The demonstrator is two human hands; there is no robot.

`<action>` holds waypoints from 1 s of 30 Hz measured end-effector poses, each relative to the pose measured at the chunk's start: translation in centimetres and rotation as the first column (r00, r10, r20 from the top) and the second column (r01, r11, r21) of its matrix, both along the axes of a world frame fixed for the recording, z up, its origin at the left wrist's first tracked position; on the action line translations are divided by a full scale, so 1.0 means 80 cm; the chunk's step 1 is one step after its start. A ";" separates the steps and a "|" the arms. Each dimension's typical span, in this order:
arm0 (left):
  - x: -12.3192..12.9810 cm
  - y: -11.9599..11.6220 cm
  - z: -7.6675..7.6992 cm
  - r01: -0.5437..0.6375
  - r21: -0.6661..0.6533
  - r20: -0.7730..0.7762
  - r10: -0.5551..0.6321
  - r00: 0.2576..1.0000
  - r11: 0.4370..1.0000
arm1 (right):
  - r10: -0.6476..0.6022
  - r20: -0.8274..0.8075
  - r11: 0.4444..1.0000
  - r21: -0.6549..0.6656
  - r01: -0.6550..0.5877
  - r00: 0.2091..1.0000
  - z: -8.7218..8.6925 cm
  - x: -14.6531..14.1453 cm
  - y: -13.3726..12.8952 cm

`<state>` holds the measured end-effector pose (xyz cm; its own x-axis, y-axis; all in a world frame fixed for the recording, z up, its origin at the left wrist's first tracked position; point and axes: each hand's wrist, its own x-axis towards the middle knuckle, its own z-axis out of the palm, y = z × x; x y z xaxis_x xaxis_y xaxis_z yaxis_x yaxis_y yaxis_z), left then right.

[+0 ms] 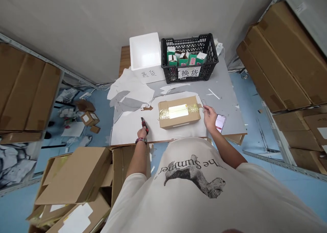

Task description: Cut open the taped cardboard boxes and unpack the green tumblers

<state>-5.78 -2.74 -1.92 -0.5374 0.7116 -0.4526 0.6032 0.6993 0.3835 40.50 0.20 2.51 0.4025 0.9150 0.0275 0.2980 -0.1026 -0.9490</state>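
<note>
A brown cardboard box [184, 121] lies on the table in front of me, with yellowish clear tape [165, 114] across its top and a white label [178, 111] stuck there. My left hand [142, 133] is closed round a black and red utility knife [144, 125], to the left of the box and apart from it. At the box's right end, my right hand [209, 116] has its fingers pinched at what looks like the loose end of the tape. A phone [219, 122] with a lit screen lies just right of that hand.
At the table's back stand a white bin [148, 73] and a black plastic crate [171, 77] holding several small green-and-white boxes [184, 60]. Torn paper [135, 90] covers the left part of the table. Large cartons [76, 175] are piled at lower left; shelves with cartons [288, 63] flank both sides.
</note>
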 end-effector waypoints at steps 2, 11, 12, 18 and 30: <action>0.020 0.009 0.010 -0.129 0.161 0.128 0.109 0.986 0.978 | 0.062 0.043 0.998 0.022 -0.063 0.997 0.021 -0.017 -0.002; 0.139 -0.004 0.080 -0.018 0.586 0.504 -0.346 0.791 0.810 | 0.449 -0.584 0.760 -0.148 -0.633 0.676 0.060 -0.150 0.004; 0.143 -0.007 0.086 0.003 0.598 0.472 -0.356 0.807 0.801 | 0.434 -0.584 0.766 -0.162 -0.622 0.686 0.061 -0.150 0.006; 0.122 -0.002 0.074 0.085 0.564 0.330 -0.318 0.889 0.821 | 0.195 -0.227 0.939 -0.237 -0.248 0.954 0.039 -0.054 0.030; 0.111 0.028 0.035 0.095 0.458 0.243 -0.227 0.943 0.884 | 0.284 0.076 0.878 -0.421 -0.228 0.956 -0.004 -0.013 0.025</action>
<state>3.12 -0.51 0.85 -0.2950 0.9361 -0.1915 0.5134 0.3243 0.7945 39.48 2.18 2.21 0.1711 0.9285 -0.3295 0.4855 -0.3705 -0.7919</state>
